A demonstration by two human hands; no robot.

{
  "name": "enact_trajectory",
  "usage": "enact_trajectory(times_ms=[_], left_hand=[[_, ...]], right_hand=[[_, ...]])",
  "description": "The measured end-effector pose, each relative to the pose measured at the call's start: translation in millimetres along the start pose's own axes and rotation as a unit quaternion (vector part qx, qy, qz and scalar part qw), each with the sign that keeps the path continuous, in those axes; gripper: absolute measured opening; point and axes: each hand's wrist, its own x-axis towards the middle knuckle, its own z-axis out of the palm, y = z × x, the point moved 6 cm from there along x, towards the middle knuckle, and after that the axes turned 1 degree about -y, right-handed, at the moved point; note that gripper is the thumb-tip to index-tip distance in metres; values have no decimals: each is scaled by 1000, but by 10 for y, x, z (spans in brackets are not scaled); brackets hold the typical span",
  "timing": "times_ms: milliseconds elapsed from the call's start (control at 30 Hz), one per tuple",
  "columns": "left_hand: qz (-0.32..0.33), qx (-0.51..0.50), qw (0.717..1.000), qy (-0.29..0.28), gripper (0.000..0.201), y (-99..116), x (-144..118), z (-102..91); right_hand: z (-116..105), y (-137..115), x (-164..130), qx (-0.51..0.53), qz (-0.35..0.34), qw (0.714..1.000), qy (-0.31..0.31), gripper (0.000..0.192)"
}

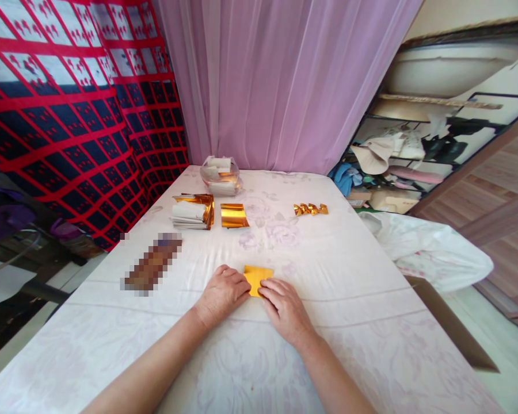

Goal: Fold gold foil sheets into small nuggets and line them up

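Note:
A small square of gold foil paper (pixel 259 278) lies on the table right in front of me. My left hand (pixel 227 292) is closed at its lower left corner, fingertips gripping the edge. From the other side, my right hand (pixel 288 310) grips the lower right edge with bent fingers. The thumbs and the paper's bottom edge are partly hidden by the fingers. Beyond the hands lie one loose gold sheet (pixel 233 215) and a stack of gold and white paper sheets (pixel 194 213). Several folded gold pieces (pixel 311 209) sit in a row to the right.
A clear plastic bag of more sheets (pixel 220 175) stands at the table's far edge. A blurred brown object (pixel 153 267) lies on the left of the floral tablecloth (pixel 349 345). A purple curtain (pixel 293 86) hangs behind; a white plastic bag (pixel 440 247) and crowded shelves are at right.

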Motion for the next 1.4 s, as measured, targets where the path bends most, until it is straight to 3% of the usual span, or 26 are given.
enact_trajectory(times_ms=[200,633,967,1400], left_hand=[[8,58,998,-8,18,65,33,29],[17,93,995,33,22,125,35,11],[-123,-101,987,17,12,-77,-53,67],[-185,-133,973,47,14,-135,-33,60]], right_hand=[[5,5,6,-6,8,1000,-1,22],[-12,70,1,-12,45,999,0,25],[-132,182,-93,-50,95,994,34,18],[-113,255,-55,-52,157,985,41,14]])
